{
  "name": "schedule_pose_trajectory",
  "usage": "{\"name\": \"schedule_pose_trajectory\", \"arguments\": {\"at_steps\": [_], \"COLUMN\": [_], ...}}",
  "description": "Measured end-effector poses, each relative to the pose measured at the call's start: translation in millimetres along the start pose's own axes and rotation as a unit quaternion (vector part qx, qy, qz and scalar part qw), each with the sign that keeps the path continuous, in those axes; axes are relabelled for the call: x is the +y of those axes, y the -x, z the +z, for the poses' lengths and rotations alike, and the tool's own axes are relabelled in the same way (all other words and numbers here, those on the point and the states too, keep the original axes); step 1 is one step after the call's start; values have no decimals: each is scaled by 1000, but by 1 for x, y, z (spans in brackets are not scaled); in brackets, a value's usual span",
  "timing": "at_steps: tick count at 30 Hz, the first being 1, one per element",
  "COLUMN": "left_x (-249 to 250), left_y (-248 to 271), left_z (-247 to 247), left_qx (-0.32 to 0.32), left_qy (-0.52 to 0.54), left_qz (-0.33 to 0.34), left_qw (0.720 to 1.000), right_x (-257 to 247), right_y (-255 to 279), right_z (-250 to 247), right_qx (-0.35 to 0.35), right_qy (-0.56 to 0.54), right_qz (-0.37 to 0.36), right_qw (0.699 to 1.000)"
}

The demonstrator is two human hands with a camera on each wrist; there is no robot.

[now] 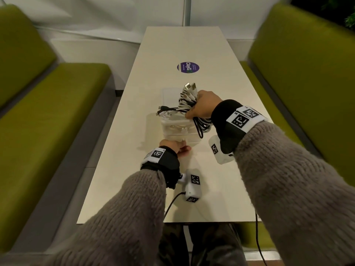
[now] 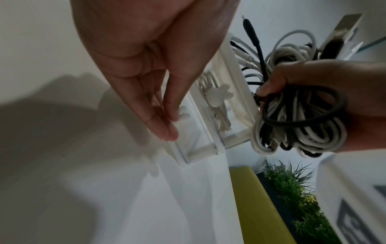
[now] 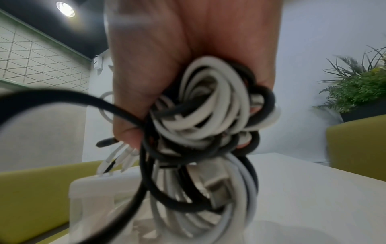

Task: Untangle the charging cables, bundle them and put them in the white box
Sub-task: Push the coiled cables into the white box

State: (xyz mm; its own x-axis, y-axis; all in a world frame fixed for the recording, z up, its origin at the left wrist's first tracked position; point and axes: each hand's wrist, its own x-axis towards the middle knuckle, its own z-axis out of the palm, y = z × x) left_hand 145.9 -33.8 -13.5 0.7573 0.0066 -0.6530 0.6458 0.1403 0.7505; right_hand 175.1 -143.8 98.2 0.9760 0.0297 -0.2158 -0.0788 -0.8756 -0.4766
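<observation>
A bundle of white and black charging cables (image 1: 187, 101) hangs just above the translucent white box (image 1: 176, 137), its plugs sticking up and to the left. My right hand (image 1: 203, 107) grips the bundle around its middle, fingers curled round the coils. The right wrist view shows the right hand (image 3: 167, 66) closed on the bundle (image 3: 208, 118), with the box (image 3: 92, 189) below. My left hand (image 1: 177, 146) rests on the table, its straight fingertips (image 2: 169, 130) touching the box's near wall (image 2: 204, 145). The bundle (image 2: 296, 128) hangs beside the box's right rim.
The box stands mid-table on a long cream table (image 1: 221, 189). A round purple sticker (image 1: 187, 67) lies beyond it. Green benches flank the table at left (image 1: 48, 121) and right (image 1: 307, 73). Small white pieces (image 2: 219, 95) lie inside the box. A plant (image 3: 359, 85) stands behind the right bench.
</observation>
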Motion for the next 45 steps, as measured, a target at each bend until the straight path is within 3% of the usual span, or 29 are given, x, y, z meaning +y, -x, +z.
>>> {"name": "schedule_pose_trajectory", "arguments": {"at_steps": [16, 41, 45], "left_x": [-3, -73, -73], "left_y": [7, 76, 82], "left_z": [-3, -37, -40], "left_qx": [-3, -59, -57], "left_qy": [26, 40, 0], "left_qz": [11, -40, -42], "left_qw": [1000, 997, 998], "right_x": [-1, -4, -4], "right_y": [2, 8, 8], "right_z": [1, 2, 2], "right_qx": [4, 15, 16], "right_qy": [-18, -25, -23], "right_qz": [8, 6, 7], "right_qw": [1000, 1000, 1000]}}
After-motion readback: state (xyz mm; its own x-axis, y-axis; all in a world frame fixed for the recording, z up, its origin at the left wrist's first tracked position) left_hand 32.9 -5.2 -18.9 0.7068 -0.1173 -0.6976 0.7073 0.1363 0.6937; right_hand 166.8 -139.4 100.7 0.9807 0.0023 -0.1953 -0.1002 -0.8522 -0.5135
